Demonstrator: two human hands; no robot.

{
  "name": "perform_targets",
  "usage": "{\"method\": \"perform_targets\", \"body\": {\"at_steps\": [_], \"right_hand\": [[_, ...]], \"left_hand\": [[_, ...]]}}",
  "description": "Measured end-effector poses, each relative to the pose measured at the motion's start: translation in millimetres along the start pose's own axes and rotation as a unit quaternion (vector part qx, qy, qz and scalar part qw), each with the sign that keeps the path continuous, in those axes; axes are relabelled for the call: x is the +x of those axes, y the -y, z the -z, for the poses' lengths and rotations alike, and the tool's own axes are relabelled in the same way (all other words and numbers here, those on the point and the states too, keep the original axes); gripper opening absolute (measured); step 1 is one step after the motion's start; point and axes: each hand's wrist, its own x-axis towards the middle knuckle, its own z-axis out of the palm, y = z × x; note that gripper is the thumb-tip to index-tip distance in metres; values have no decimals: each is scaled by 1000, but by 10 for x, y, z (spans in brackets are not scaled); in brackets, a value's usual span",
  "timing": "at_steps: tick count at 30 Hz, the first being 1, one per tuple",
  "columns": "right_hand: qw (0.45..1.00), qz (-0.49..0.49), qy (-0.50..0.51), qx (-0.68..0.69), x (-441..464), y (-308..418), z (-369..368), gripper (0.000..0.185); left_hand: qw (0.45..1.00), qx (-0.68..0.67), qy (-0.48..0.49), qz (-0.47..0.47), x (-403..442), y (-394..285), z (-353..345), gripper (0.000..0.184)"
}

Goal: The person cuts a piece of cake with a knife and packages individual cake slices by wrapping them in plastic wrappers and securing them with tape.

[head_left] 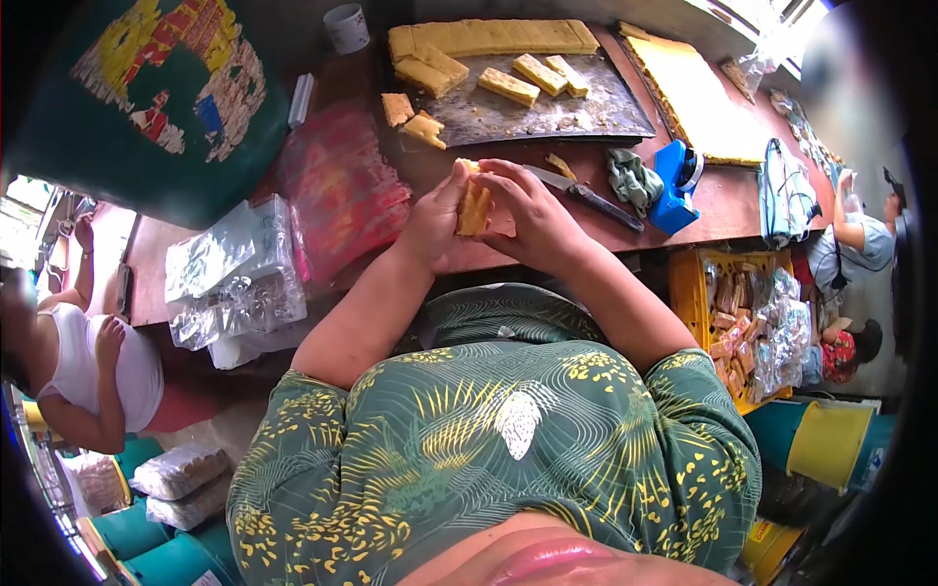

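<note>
A yellow-brown slice of cake (474, 209) is held upright between my two hands above the table's front edge. My left hand (435, 217) is closed on its left side, with the thumb near the top. From the right, my right hand (540, 217) curves its fingers and thumb around the slice, touching its upper end. Just beyond my hands is a dark baking tray (586, 117), bearing a long uncut cake block (498, 37) and several cut slices (508, 87). Broken cake pieces (424, 129) lie by the tray's left corner. A knife (591, 199) rests near my right hand.
A blue tape dispenser (674, 190) and a grey-green cloth (633, 179) stand right of the knife. Clear plastic bags (234, 269) and red plastic (342, 190) lie left. A large cake sheet (699, 93) sits back right. A yellow crate (692, 298) holds wrapped packs. Other people work at both sides.
</note>
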Motion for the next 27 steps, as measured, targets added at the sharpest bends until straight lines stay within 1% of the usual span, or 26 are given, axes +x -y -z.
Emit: {"method": "perform_targets", "body": {"at_steps": [3,6,9,12,15,17,18,20,21,22,24,27], "right_hand": [[1000,5,-6,-2,-33,-23,-10,75],[1000,2,-20,0,-83,-37,-28,75],[999,0,-35,1,-129,-40,-37,76],[999,-5,-45,3,-165,-36,-56,77],[999,-13,-46,9,-194,-28,-53,78],[999,-8,-38,25,-193,16,26,80],[998,-4,-53,22,-187,5,97,79],[996,4,-84,14,-179,-119,303,78],[991,-70,-112,25,-212,-228,352,71],[984,-126,-128,8,-226,-329,447,60],[968,-207,-104,-99,-375,-537,628,53],[942,-279,30,-185,-756,-940,731,44]], "left_hand": [[999,-40,-11,12,-19,-20,-15,45],[999,-30,-20,40,-21,-7,4,46],[997,-50,-24,54,-19,40,-54,47],[1000,-5,-11,22,-17,83,-65,47],[996,82,34,-6,-44,93,-91,39],[989,142,17,-27,-93,131,-117,39],[984,172,8,-37,-118,142,-124,41],[938,326,-23,-118,-135,159,-43,49],[903,398,-39,-158,-151,153,-1,53],[859,471,-60,-189,-183,115,19,57],[750,604,-102,-248,-237,16,50,66],[679,659,-96,-308,-234,125,263,72]]}}
